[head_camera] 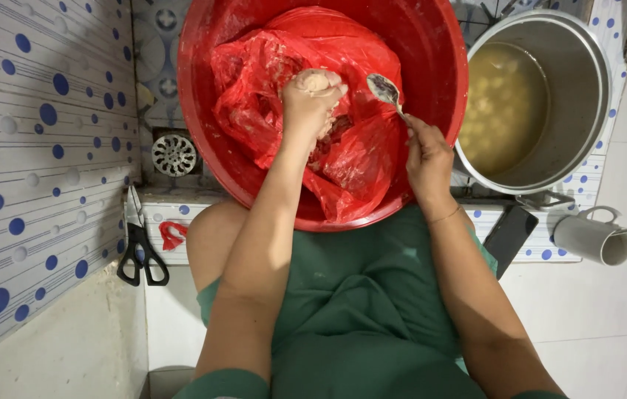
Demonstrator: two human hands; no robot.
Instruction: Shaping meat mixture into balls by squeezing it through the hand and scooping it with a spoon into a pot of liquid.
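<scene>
Green cloth (361,310) of the person's garment fills the bottom centre, nearest the camera, with both bare forearms rising from it toward the basin.

Left to right:

1. Tiled wall (32,148), white with blue dots, occupies the left edge.
2. Black-handled scissors (140,247) lie on the tiled ledge, blades pointing away from the camera. A small red scrap (172,235) lies just beside them.
3. A round metal drain cover (174,154) sits in the floor, beside the basin's left rim.
4. The red plastic basin (439,66) holds a crumpled red plastic bag (254,81) containing pale dough.
5. The left hand (312,100) is closed in a fist around a lump of dough (316,80), which bulges out at the top of the fist, above the bag.
6. The right hand (426,151) has its fingers pinched tight on the handle of a metal spoon (385,90). The spoon bowl points toward the dough lump, near it but not touching.
7. A large steel pot (587,81) stands just beside the basin, holding yellowish liquid with pale lumps.
8. A dark phone (511,235) lies on the ledge below the pot.
9. A grey mug (591,238) lies on its side further right.
</scene>
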